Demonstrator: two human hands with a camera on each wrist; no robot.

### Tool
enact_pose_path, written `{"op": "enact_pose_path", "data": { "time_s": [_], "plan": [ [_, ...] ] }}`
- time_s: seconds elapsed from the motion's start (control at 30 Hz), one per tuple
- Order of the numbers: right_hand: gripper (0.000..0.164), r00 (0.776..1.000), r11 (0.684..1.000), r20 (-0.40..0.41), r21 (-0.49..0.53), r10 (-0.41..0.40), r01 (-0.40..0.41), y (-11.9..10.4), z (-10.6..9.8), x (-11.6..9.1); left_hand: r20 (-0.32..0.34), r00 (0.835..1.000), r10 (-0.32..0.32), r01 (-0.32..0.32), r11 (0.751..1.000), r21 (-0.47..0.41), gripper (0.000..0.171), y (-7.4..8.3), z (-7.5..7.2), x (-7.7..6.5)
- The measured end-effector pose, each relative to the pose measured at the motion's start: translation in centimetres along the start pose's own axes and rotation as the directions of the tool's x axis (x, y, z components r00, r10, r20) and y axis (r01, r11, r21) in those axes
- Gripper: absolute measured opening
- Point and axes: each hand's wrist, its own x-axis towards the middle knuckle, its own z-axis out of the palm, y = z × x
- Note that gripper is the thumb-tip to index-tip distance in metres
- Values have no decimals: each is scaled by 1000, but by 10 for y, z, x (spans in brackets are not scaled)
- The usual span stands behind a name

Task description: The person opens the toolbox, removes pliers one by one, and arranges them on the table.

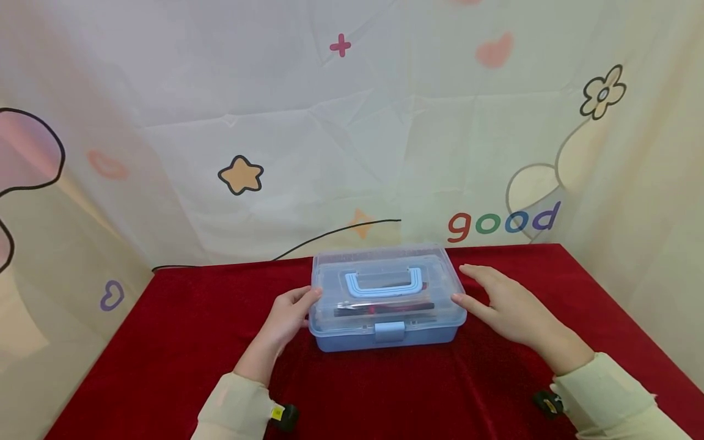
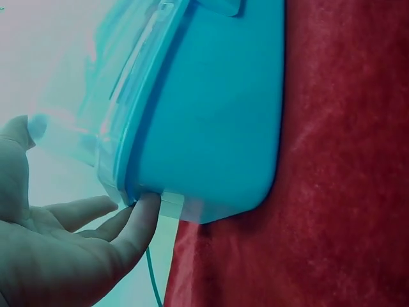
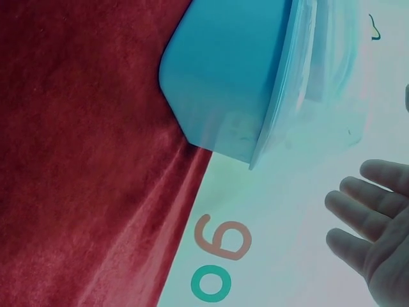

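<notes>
A light-blue plastic storage box [image 1: 387,339] stands on the red cloth, its clear lid [image 1: 330,269] down. Its blue handle [image 1: 385,292] lies folded on the lid, and a blue latch [image 1: 389,332] sits at the middle of the front. Through the lid show several slim pen-like items [image 1: 385,310], dark and reddish. My left hand [image 1: 288,315] holds the box's left end, thumb at the lid and fingertips under the rim [image 2: 137,150]. At the right end, my right hand [image 1: 511,305] is spread, its fingers extended beside the box; the right wrist view shows them apart from it.
Red velvet-like cloth [image 1: 165,366] covers the table. Behind it hangs a pale printed curtain [image 1: 308,153] with a star, hearts and the word "good". Dark wrist devices [image 1: 283,417] show at both sleeves.
</notes>
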Motion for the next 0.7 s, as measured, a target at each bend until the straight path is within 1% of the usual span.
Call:
{"op": "enact_pose_path", "data": {
  "time_s": [0.13,0.3,0.4,0.6,0.7],
  "plan": [
    [72,1000,1000,-9,11,-9,10,-4,0,0,-3,1000,-25,25,1000,-17,63,0,-1,1],
    [68,999,999,-29,41,-31,33,-8,1,0,-23,997,-77,76,996,-49,60,2,-2,3],
    [66,998,997,-40,64,-41,44,-10,2,0,-29,995,-97,95,993,-67,57,3,-2,3],
    [62,997,993,-63,107,-44,51,-15,2,-1,-30,994,-108,105,991,-83,57,4,-2,4],
    [57,995,988,-92,146,-45,59,-18,2,-3,-28,994,-108,106,990,-89,57,3,-3,4]
  ]
}}
